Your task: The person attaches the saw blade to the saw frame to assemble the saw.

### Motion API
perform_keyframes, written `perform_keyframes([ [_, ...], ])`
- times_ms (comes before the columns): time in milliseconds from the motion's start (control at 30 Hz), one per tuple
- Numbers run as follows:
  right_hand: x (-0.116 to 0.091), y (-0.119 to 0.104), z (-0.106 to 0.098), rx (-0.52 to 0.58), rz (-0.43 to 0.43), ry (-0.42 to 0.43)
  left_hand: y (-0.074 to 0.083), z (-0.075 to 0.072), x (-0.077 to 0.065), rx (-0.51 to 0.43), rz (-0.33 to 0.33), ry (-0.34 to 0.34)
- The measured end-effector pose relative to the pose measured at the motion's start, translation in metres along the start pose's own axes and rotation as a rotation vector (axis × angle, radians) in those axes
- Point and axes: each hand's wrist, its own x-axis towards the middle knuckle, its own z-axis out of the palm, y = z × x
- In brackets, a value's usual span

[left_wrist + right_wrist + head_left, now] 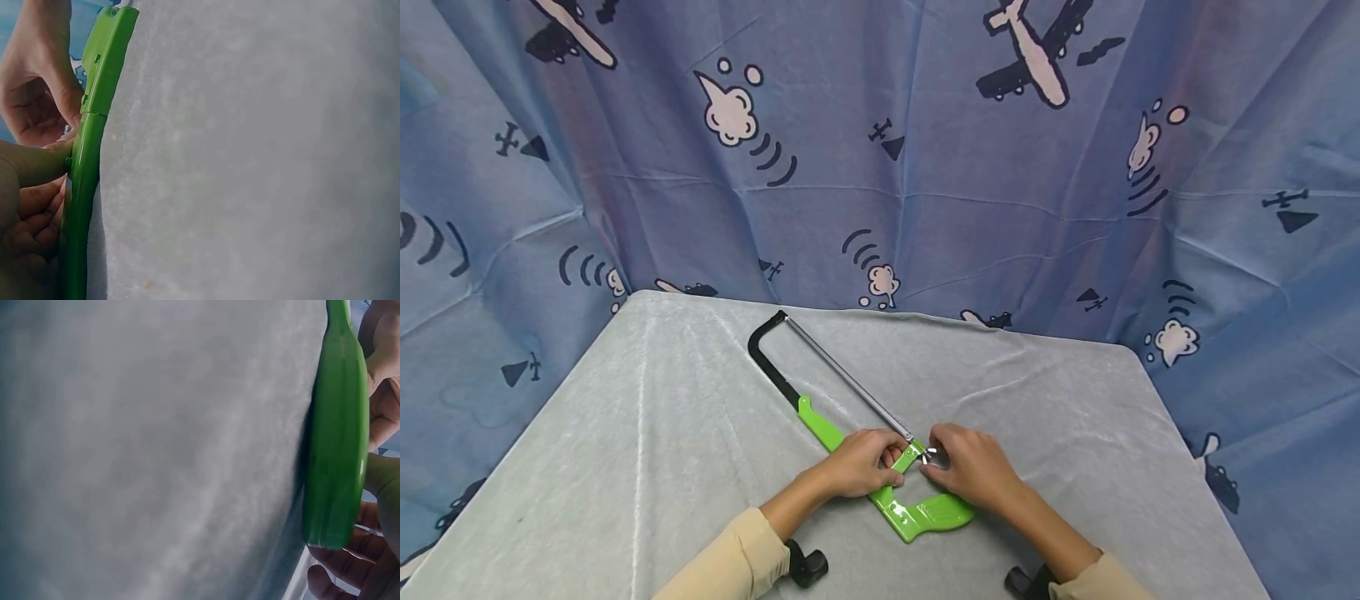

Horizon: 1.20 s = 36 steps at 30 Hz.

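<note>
A hacksaw [823, 429] with a green handle and a black front frame lies slantwise on the cloth, its grey blade bar [850, 379] running from the far black tip to the green post. My left hand [863, 462] grips that green post between thumb and curled fingers. At the post's outer side sits a small silver wing nut [927, 456], and my right hand [973, 467] has thumb and fingertips around it. The pistol-shaped grip [337, 444] stands close by the right hand in the right wrist view. Green frame [87, 150] fills the left wrist view's edge, hiding part of both hands.
A pale grey plush cloth [700, 492] covers the table. Behind it and at both sides hangs a blue curtain [820, 208] printed with planes and clouds. Black straps with knobs [808, 567] sit at both wrists, below the beige sleeves.
</note>
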Motion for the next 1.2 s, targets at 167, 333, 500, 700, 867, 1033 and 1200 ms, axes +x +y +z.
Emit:
perform_keyframes([
  [167, 0.000, 0.000, 0.000, 0.042, 0.010, -0.025, 0.000, 0.000, 0.000, -0.001, 0.000, 0.001],
  [333, 0.000, 0.003, -0.001, 0.130, -0.004, -0.059, 0.000, 0.000, 0.000, -0.002, 0.005, 0.004],
  [500, -0.001, 0.009, -0.001, 0.302, 0.003, -0.114, 0.000, 0.001, 0.000, -0.002, 0.006, 0.003],
  [700, 0.001, 0.016, -0.001, 0.477, 0.023, -0.183, -0.001, 0.001, 0.000, -0.002, 0.005, 0.000],
  [867, 0.003, 0.021, -0.001, 0.560, 0.058, -0.245, -0.001, 0.002, 0.000, -0.007, 0.008, 0.005],
  [1033, 0.004, 0.023, -0.002, 0.577, 0.069, -0.261, -0.001, 0.002, 0.000, -0.010, 0.011, 0.009],
  [1200, 0.004, 0.022, -0.001, 0.580, 0.074, -0.262, -0.001, 0.002, 0.000, -0.006, 0.005, 0.006],
])
